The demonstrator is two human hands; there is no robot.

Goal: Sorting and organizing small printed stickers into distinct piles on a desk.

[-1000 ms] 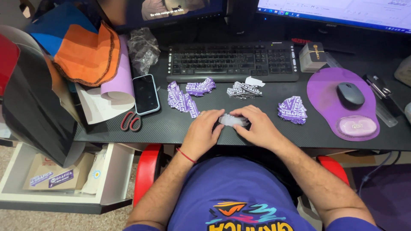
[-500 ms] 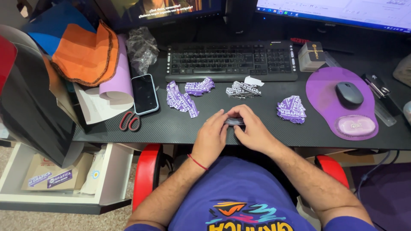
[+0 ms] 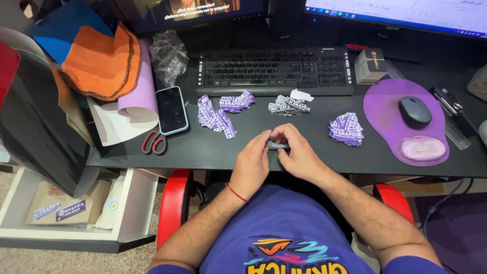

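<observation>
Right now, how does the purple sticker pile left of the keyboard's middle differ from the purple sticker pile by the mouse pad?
The left purple sticker pile is spread in long loose strips; the right purple sticker pile is a compact clump. The left one lies near the phone, the right one beside the purple mouse pad. Both lie untouched on the black desk.

Black desk (image 3: 314, 152) carries keyboard (image 3: 275, 71), phone (image 3: 171, 109), scissors (image 3: 153, 142), purple mousepad (image 3: 401, 127)

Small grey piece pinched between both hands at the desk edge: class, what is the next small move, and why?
Probably setting the grey piece down on a pile: left hand and right hand pinch it together, and purple label piles lie just ahead.
</observation>
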